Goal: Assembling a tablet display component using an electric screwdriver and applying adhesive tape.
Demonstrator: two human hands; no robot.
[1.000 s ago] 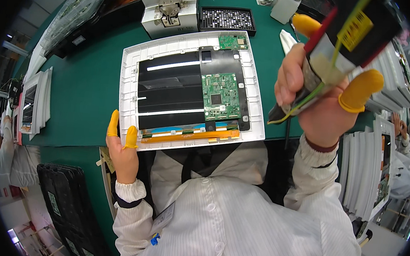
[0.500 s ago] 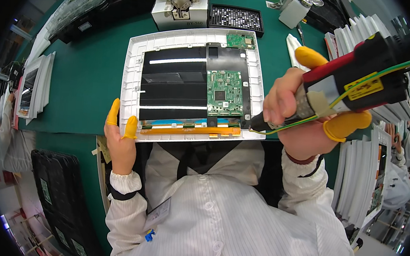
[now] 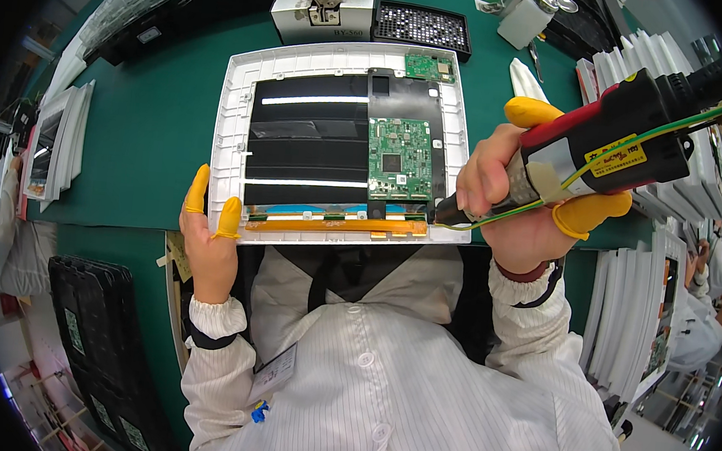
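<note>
Before me on the green bench lies a white plastic frame (image 3: pixel 237 97) with a black display panel (image 3: pixel 298 159) in it. A green circuit board (image 3: pixel 415 160) sits on the panel's right part, and a smaller green board (image 3: pixel 428 67) at its far right corner. An orange flat cable (image 3: pixel 335 225) runs along the near edge. My left hand (image 3: pixel 209 243), in yellow finger cots, grips the frame's near left corner. My right hand (image 3: pixel 519 212) is wrapped round a red and black electric screwdriver (image 3: pixel 592 146); its dark tip is at the frame's near right corner, the bit itself indistinct.
A screw feeder (image 3: pixel 323 10) and a black tray of small parts (image 3: pixel 423 29) stand behind the frame. White housings (image 3: pixel 625 318) are stacked at the right, more (image 3: pixel 63 147) at the left. Black trays (image 3: pixel 101 349) lie lower left. A white bottle (image 3: pixel 525 22) stands far right.
The screwdriver and my right hand have shifted slightly left, with the tip still at the near right corner. My left hand keeps its hold on the frame. The view has shifted a little.
</note>
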